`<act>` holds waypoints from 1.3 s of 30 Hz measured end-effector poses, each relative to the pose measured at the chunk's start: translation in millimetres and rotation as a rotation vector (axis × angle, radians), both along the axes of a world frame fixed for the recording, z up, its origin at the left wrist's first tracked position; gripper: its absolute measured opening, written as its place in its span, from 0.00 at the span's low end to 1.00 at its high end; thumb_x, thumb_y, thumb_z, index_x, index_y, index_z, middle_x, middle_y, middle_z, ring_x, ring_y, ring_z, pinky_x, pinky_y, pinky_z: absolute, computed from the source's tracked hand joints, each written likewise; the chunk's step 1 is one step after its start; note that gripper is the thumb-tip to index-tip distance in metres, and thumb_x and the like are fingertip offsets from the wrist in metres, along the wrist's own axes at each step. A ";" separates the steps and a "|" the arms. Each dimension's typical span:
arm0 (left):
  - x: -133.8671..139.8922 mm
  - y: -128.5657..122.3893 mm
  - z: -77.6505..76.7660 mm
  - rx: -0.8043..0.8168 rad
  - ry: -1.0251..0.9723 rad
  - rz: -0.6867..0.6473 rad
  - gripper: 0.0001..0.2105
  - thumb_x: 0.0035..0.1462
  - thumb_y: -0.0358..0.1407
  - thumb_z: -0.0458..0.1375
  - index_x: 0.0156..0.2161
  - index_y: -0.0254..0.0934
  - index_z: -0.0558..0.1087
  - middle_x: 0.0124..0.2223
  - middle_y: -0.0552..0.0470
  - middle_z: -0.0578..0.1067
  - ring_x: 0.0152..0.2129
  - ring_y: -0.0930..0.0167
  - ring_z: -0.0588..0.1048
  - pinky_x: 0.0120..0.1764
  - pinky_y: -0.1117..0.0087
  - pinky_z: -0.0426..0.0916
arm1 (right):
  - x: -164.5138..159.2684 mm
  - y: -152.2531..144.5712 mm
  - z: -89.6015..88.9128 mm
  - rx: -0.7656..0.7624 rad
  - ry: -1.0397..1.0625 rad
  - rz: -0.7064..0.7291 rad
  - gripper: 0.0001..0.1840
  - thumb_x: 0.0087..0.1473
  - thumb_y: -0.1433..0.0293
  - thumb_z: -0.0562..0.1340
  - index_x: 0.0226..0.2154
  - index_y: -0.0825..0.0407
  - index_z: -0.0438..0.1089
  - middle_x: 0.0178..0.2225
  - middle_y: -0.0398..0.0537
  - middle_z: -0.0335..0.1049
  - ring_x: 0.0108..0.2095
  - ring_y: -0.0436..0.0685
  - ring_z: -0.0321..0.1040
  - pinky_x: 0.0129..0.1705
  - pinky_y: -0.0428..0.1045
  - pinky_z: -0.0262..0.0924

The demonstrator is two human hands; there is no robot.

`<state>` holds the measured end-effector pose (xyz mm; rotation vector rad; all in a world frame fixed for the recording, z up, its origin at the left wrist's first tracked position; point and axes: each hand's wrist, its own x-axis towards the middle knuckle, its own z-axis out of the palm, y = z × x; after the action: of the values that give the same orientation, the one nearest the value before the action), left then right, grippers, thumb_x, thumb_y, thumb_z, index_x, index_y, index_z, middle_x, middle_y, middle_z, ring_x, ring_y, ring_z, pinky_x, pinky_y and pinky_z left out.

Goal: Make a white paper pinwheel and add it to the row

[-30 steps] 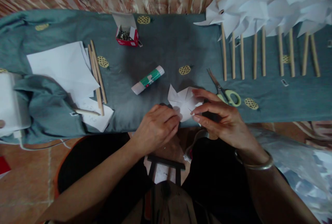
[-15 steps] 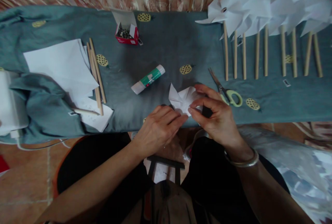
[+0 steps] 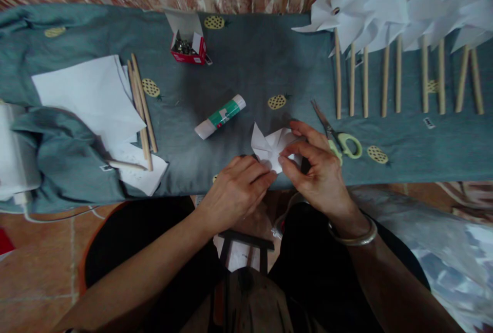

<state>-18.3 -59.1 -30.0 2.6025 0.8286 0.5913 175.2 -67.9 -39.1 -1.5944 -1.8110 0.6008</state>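
A folded white paper pinwheel (image 3: 270, 144) lies at the table's front edge between my hands. My left hand (image 3: 239, 186) is closed on its lower left edge, the fingers pressed together. From the right, my right hand (image 3: 316, 161) pinches a part of the paper near the middle between thumb and forefinger; its other fingers bend over the right side and hide that part. A glue stick (image 3: 221, 116) with a green label lies up and left of the pinwheel. Scissors (image 3: 337, 135) with pale green handles rest just beyond my right hand.
Finished paper pinwheels (image 3: 370, 12) on wooden sticks (image 3: 385, 81) lie in a row at the back right. A red box (image 3: 188, 53) of small metal pieces stands open at the back. White sheets (image 3: 84, 96) and several loose sticks (image 3: 142, 107) lie on the left, beside a white device (image 3: 17, 153).
Both hands stay on the pinwheel with almost the same hold. My right hand has shifted very slightly left; the camera view has moved a little.
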 end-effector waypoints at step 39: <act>1.7 -2.7 -2.1 -0.024 -0.014 0.031 0.08 0.62 0.29 0.53 0.44 0.30 0.73 0.38 0.45 0.76 0.36 0.67 0.73 0.39 0.63 0.72 | -1.5 -2.2 -1.8 0.030 -0.053 0.032 0.06 0.56 0.69 0.62 0.36 0.40 0.71 0.59 0.44 0.62 0.56 0.65 0.64 0.57 0.66 0.61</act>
<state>-16.6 -61.8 -32.1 2.5654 0.8671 0.6039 173.7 -70.2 -40.9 -1.5783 -1.8787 0.5483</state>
